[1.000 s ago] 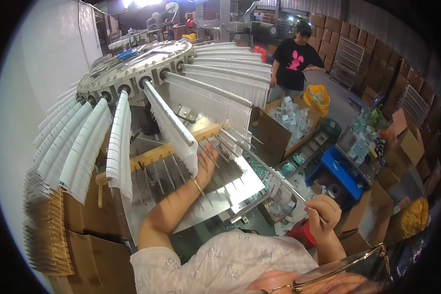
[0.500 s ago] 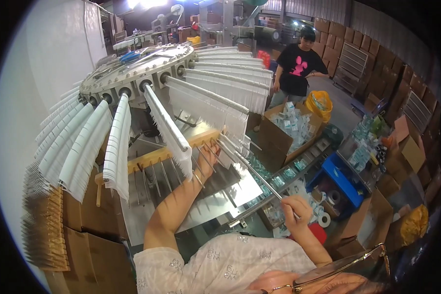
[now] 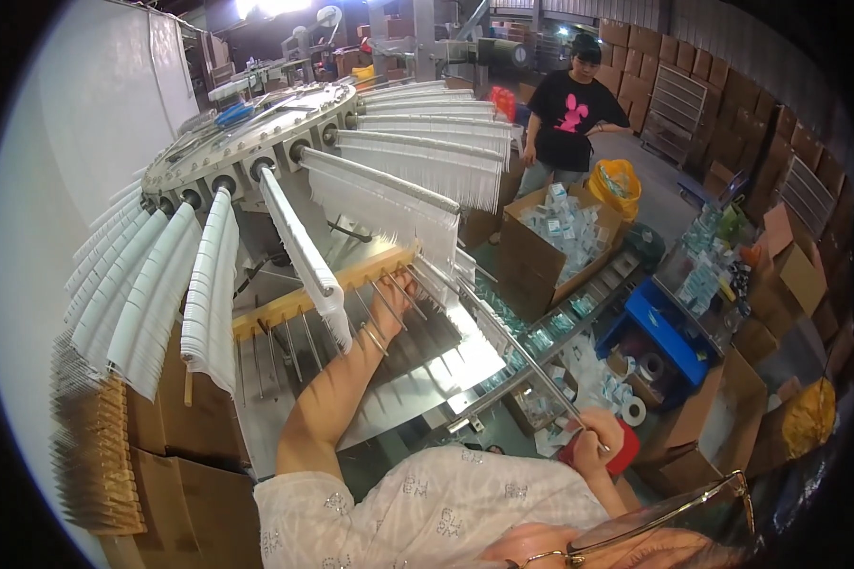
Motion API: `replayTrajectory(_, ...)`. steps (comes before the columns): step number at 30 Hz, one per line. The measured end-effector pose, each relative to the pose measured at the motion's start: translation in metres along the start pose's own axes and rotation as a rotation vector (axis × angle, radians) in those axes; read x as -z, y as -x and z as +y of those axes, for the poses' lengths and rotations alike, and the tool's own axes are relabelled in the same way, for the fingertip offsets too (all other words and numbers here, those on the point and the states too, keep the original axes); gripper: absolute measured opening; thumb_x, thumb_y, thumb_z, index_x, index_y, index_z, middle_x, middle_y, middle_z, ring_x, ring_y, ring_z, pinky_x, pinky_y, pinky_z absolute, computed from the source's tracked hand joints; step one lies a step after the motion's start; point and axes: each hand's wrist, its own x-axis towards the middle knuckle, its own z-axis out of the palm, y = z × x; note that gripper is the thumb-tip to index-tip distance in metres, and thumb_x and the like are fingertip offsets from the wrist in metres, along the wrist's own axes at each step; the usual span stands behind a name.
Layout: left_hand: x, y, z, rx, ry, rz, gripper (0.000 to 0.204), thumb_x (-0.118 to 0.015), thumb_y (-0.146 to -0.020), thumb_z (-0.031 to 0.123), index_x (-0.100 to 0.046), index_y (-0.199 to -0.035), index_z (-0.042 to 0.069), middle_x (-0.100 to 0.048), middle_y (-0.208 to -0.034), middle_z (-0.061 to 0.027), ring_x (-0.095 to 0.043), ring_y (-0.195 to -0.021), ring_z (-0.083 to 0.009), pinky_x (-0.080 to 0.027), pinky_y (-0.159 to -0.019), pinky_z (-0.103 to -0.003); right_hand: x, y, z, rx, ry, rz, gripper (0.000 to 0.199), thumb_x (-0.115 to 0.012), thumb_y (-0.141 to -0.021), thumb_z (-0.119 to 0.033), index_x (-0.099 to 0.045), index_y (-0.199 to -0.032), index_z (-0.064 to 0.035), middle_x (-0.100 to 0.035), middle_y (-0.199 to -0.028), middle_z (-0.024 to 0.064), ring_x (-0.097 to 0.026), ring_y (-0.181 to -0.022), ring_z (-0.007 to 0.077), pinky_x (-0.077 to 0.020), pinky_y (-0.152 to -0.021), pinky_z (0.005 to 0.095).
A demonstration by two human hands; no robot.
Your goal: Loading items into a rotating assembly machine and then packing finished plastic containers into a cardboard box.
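Observation:
My right hand (image 3: pixel 599 441) is closed round the near end of a long thin metal rod (image 3: pixel 531 358). This rod slants up and left to the right end of a wooden bar (image 3: pixel 346 277), close to hanging white strips (image 3: pixel 384 209). My left hand (image 3: pixel 394 299) is up against that end of the bar, among the metal rods sticking out of it. Its fingers are curled in, and what they hold is partly hidden. Above stands a round metal machine (image 3: pixel 242 142) with spokes all round, each draped with white fringed strips.
A metal tabletop (image 3: pixel 380 414) lies under my left arm. To the right are an open carton (image 3: pixel 531 261) of small packets, a blue bin (image 3: pixel 659 332) and a yellow bag (image 3: pixel 617 190). A person in a black T-shirt (image 3: pixel 579 109) stands beyond. A spiky wooden rack (image 3: pixel 104 446) is at far left.
My right hand has moved down and to the right, still holding the rod. My left hand stays at the end of the bar. The whole view has shifted slightly.

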Motion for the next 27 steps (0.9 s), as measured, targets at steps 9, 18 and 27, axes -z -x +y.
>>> replayTrajectory(9,-0.004,0.01,0.004,-0.061,-0.029,-0.016,0.012,-0.043,-0.082,0.009,-0.046,-0.071,0.01,-0.044,-0.056,0.0019,-0.037,-0.043,-0.0064,-0.027,-0.034,-0.019,-0.001,-0.081,-0.041,0.13,0.165,-0.315,0.013,-0.056,-0.066,0.001,-0.059,-0.079,0.0009,-0.056,-0.062,0.0094,-0.054,-0.052,0.0191,-0.042,-0.046,0.0261)
replayTrajectory(18,-0.055,0.087,0.015,0.094,-0.283,-0.256,0.023,-0.053,-0.081,0.018,-0.054,-0.101,0.005,-0.047,-0.064,0.0047,-0.04,-0.054,-0.0029,-0.03,-0.046,-0.018,-0.028,-0.078,-0.027,0.158,0.215,-0.305,0.013,-0.059,-0.063,0.004,-0.059,-0.076,0.0007,-0.056,-0.065,0.0101,-0.053,-0.052,0.0197,-0.0416,-0.046,0.027)
replayTrajectory(27,-0.008,0.0,-0.027,0.009,0.182,-0.075,0.011,-0.044,-0.085,0.02,-0.049,-0.087,0.01,-0.049,-0.07,-0.0001,-0.042,-0.05,-0.0051,-0.028,-0.038,-0.018,-0.001,-0.094,-0.041,0.172,0.241,-0.333,0.008,-0.054,-0.067,0.002,-0.058,-0.074,0.0022,-0.053,-0.06,0.0098,-0.052,-0.05,0.0178,-0.0387,-0.046,0.0248)
